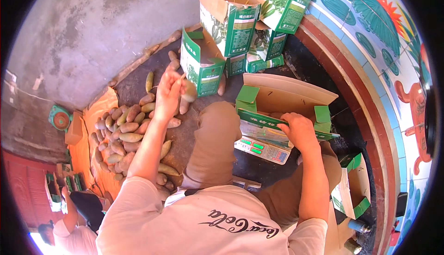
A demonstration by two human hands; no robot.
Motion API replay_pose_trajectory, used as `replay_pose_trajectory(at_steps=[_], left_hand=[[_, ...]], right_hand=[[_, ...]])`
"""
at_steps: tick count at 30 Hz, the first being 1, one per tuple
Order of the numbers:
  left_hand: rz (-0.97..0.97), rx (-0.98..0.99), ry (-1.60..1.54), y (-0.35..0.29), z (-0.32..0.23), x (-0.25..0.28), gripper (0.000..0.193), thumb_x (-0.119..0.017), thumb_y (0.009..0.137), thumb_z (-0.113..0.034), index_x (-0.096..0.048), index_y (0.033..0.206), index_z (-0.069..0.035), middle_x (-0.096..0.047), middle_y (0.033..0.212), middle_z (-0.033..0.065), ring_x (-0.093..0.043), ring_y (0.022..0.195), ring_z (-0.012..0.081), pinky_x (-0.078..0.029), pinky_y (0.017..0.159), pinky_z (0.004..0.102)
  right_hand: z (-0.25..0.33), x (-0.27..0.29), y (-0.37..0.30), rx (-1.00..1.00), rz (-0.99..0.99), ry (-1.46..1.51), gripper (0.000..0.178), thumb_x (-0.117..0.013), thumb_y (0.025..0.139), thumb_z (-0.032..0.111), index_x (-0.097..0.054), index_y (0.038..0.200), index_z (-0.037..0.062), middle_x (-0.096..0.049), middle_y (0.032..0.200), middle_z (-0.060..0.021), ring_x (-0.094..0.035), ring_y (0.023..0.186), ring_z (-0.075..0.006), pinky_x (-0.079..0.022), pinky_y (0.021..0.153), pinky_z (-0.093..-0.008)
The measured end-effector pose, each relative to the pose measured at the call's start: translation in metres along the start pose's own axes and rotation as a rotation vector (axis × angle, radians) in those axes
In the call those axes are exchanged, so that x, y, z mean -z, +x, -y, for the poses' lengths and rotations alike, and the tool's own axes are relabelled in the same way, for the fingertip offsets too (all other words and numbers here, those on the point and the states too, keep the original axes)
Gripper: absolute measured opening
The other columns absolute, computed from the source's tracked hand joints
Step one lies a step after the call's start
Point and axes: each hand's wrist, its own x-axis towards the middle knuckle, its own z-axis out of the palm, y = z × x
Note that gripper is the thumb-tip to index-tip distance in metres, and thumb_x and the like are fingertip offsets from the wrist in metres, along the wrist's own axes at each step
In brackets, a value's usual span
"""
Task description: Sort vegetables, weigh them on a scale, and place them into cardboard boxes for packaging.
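Note:
My left hand (170, 92) is raised beside the radish pile, its fingers closed on a pale green radish (189, 91) that is partly hidden and blurred. An open green-and-white cardboard box (290, 93) sits on an electronic scale (262, 150) at my right knee. My right hand (297, 129) grips the near edge of this box, thumb and fingers around the cardboard. Its inside is mostly shaded, with a little reddish-brown showing behind the front flap. To the left lies a heap of soil-covered radishes (131, 137), green to reddish-brown, partly behind my left arm.
Several green-and-white boxes (241, 28) stand stacked ahead, with a smaller open one (203, 67) in front. Another open box (357, 185) lies right. An orange sheet (90, 144) runs under the pile. A tiled wall (370, 56) curves along the right. Another person (74, 232) sits at lower left.

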Motion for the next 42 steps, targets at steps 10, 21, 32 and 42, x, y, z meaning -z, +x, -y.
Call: replay_pose_trajectory(at_steps=[10,21,32,42], left_hand=[[0.391,-0.226,-0.32,0.032,-0.097,-0.127,0.005,-0.046,0.093,-0.005,-0.048,0.097,-0.006,-0.056,0.083,0.0047,-0.053,0.07,0.0113,-0.045,0.067,0.024],[0.537,-0.114,-0.271,0.009,-0.044,-0.159,0.009,-0.048,0.092,-0.004,-0.047,0.1,-0.005,-0.053,0.092,0.0028,-0.054,0.08,0.0108,-0.045,0.075,0.0263],[0.11,0.045,-0.054,-0.015,0.009,-0.061,0.016,-0.051,0.09,-0.003,-0.053,0.107,-0.004,-0.059,0.105,0.005,-0.057,0.096,0.0122,-0.043,0.082,0.0264],[-0.021,0.25,0.41,-0.069,0.122,0.013,0.012,-0.057,0.084,-0.004,-0.059,0.095,-0.001,-0.063,0.086,0.006,-0.06,0.084,0.0134,-0.047,0.075,0.0263]], right_hand=[[0.019,0.008,0.011,0.021,-0.325,0.238,0.06,-0.072,0.072,0.019,-0.045,0.125,0.0097,-0.058,0.1,-0.0136,-0.057,0.092,-0.0331,-0.047,0.078,-0.0413],[0.0,0.007,0.013,-0.226,-0.228,0.391,0.058,-0.077,0.063,0.016,-0.049,0.112,0.0045,-0.059,0.103,-0.0169,-0.056,0.098,-0.0353,-0.046,0.082,-0.0406],[-0.007,-0.005,0.014,-0.239,-0.311,0.269,0.033,-0.068,0.077,0.019,-0.055,0.101,0.0006,-0.062,0.09,-0.0148,-0.06,0.084,-0.0296,-0.047,0.073,-0.0384],[0.01,-0.004,0.01,-0.018,-0.172,0.179,0.026,-0.064,0.081,0.026,-0.061,0.087,0.0012,-0.062,0.08,-0.0136,-0.06,0.077,-0.031,-0.047,0.067,-0.0402]])
